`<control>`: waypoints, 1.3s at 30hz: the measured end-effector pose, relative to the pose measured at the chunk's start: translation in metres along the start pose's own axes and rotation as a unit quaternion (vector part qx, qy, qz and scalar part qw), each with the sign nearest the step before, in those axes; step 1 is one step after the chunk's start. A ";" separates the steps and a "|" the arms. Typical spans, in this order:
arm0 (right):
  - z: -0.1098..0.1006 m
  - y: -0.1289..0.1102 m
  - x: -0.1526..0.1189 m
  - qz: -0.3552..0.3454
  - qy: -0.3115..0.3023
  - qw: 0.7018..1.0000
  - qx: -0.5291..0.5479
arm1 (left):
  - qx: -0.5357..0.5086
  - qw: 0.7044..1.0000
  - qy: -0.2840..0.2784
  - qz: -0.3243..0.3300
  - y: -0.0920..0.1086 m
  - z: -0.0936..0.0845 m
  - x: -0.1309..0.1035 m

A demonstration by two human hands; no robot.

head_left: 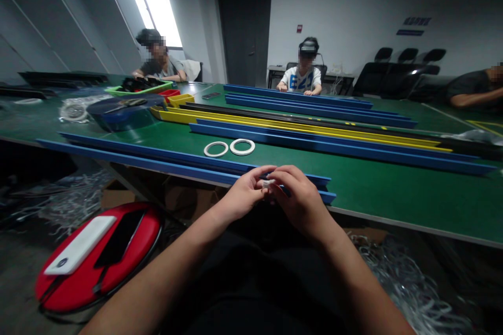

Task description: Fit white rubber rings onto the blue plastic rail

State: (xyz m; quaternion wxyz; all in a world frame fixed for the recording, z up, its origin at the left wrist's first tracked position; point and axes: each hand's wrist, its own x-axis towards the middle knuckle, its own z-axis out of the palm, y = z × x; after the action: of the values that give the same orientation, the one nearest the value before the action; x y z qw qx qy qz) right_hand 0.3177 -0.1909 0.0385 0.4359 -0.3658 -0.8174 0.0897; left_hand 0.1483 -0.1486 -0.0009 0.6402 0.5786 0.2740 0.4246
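Both left grip (247,192) and right grip (302,194) pinch a white piece (268,183), long axis sideways.

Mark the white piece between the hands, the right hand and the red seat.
White piece (268,183), head view: visible middle.
Right hand (302,192), head view: its back.
Red seat (146,224), head view: bare top.

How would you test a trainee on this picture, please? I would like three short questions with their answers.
1. True or false: the left hand and the right hand meet around a small white piece.
2. How many white rings lie side by side on the green table, just beyond the hands?
3. What lies on the round red seat? (a) a tray (b) a flat white thing and a flat black thing (c) a blue rail

Key: 1 true; 2 two; 3 b.
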 end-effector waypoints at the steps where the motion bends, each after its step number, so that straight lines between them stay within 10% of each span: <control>1: 0.000 0.001 0.000 -0.001 -0.010 1.000 -0.009 | -0.009 1.000 0.008 0.002 -0.001 0.001 0.000; 10: -0.007 0.005 -0.002 -0.014 -0.073 0.994 -0.075 | 0.026 0.999 0.033 0.032 0.000 0.000 0.000; 21: -0.032 -0.002 0.005 0.031 -0.055 0.997 0.041 | -0.154 0.985 -0.067 -0.044 0.011 0.001 -0.010; 39: -0.010 -0.002 0.000 -0.029 -0.025 0.998 0.044 | -0.051 0.997 0.063 0.008 -0.002 -0.003 -0.001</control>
State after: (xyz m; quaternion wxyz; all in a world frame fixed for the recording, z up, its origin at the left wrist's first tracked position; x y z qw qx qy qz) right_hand 0.3243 -0.1940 0.0449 0.4335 -0.3199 -0.8336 0.1217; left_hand 0.1455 -0.1479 -0.0037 0.6472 0.5193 0.2871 0.4786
